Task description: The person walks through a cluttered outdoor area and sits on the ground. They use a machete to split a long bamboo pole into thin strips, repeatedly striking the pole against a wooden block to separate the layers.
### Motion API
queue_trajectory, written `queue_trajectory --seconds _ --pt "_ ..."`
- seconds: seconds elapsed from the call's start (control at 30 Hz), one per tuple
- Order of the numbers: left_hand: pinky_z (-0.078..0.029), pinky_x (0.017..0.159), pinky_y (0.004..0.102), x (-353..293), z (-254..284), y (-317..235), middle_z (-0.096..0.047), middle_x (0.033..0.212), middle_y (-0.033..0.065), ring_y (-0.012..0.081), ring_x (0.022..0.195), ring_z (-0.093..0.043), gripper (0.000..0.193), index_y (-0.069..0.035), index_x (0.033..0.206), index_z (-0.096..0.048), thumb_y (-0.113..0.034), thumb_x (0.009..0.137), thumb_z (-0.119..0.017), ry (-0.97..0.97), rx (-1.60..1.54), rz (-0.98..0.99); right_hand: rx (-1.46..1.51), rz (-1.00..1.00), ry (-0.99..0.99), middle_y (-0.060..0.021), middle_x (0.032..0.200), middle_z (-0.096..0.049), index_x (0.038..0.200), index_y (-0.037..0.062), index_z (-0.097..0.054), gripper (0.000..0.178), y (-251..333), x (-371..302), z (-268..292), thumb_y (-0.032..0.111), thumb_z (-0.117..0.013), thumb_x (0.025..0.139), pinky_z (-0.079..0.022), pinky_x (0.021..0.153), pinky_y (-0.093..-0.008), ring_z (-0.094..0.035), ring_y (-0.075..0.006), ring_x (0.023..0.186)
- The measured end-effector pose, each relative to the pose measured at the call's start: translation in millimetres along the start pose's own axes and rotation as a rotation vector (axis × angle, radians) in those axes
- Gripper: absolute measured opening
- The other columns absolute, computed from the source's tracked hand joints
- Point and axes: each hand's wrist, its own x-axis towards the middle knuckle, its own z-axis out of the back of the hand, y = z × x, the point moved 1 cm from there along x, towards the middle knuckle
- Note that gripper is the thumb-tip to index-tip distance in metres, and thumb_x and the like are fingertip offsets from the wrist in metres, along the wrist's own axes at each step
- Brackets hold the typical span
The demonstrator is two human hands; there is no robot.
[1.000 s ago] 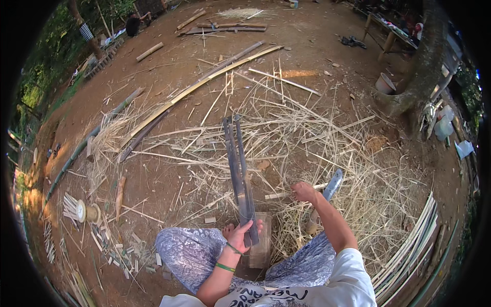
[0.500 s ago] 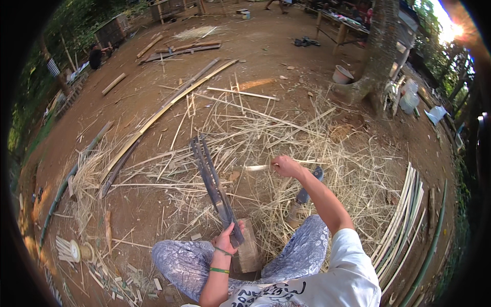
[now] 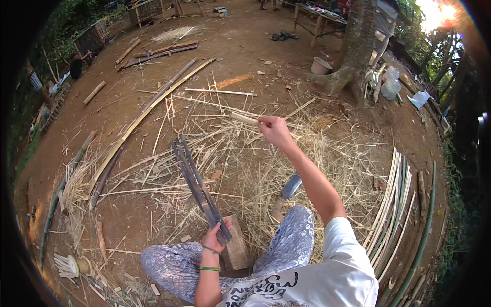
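Note:
My left hand [image 3: 212, 238] is closed around the near end of a long dark slotted piece [image 3: 197, 185]. It looks like two narrow dark slats side by side and slants away to the far left; its material is unclear. Just right of that hand, a squared wooden block [image 3: 237, 250] sits between my legs. My right arm reaches forward, and my right hand [image 3: 276, 130] pinches the end of a pale bamboo strip [image 3: 243, 118], which points left above the shavings. On the ground below my right forearm lies a broad-bladed knife [image 3: 291, 186] with a light handle.
Loose bamboo shavings [image 3: 327, 158] cover the ground before me. Long strips [image 3: 389, 204] lie bundled at right beside a green pole [image 3: 427, 225]. At left are a long split pole [image 3: 148, 109] and a container of short sticks [image 3: 76, 266]. A tree [image 3: 353, 56] and bucket [image 3: 321, 66] stand farther off.
My right hand has moved forward and slightly left, raising the bamboo strip away from my body. My left hand keeps its hold on the dark slotted piece. The whole view has shifted slightly.

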Motion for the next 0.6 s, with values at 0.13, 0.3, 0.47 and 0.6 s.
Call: queue_trajectory --seconds 0.13,0.3,0.47,0.6 --pt "-0.056 0.087 0.0328 -1 -1 1 -0.064 0.119 0.0127 0.0210 0.104 -0.065 0.034 0.005 0.127 -0.053 -0.016 0.101 -0.051 -0.039 0.030 -0.007 0.250 -0.045 -0.056 -0.0099 0.076 -0.068 0.108 -0.0031 -0.070 0.039 47 0 28 0.029 -0.055 0.092 -0.050 0.055 -0.0269 -0.067 -0.0135 0.069" --pt "-0.057 0.085 0.0317 -5 -4 -2 -0.065 0.118 0.0122 0.0206 0.103 -0.065 0.033 0.004 0.126 -0.054 -0.017 0.101 -0.051 -0.062 0.007 0.003 0.619 0.010 -0.254 -0.0041 0.065 -0.055 0.098 -0.0072 -0.066 0.061 124 -5 72 0.051 -0.047 0.099 -0.059 0.063 -0.0275 -0.068 -0.0156 0.067" --pt "-0.055 0.088 0.0332 0 -1 0 -0.064 0.119 0.0123 0.0208 0.105 -0.064 0.033 0.004 0.126 -0.054 -0.017 0.101 -0.049 -0.069 -0.005 0.000 0.845 0.095 -0.240 -0.0014 0.062 -0.050 0.090 -0.0073 -0.064 0.060 172 -32 97 0.051 -0.053 0.097 -0.061 0.062 -0.0254 -0.069 -0.0171 0.067" --pt "-0.056 0.085 0.0329 -1 -6 0 -0.067 0.114 0.0117 0.0198 0.102 -0.066 0.032 0.003 0.124 -0.057 -0.017 0.101 -0.050 -0.070 0.064 -0.003 0.799 0.213 -0.215 -0.0031 0.064 -0.050 0.092 -0.0077 -0.064 0.052 189 -62 117 0.038 -0.042 0.104 -0.064 0.067 -0.0316 -0.072 -0.0237 0.070"
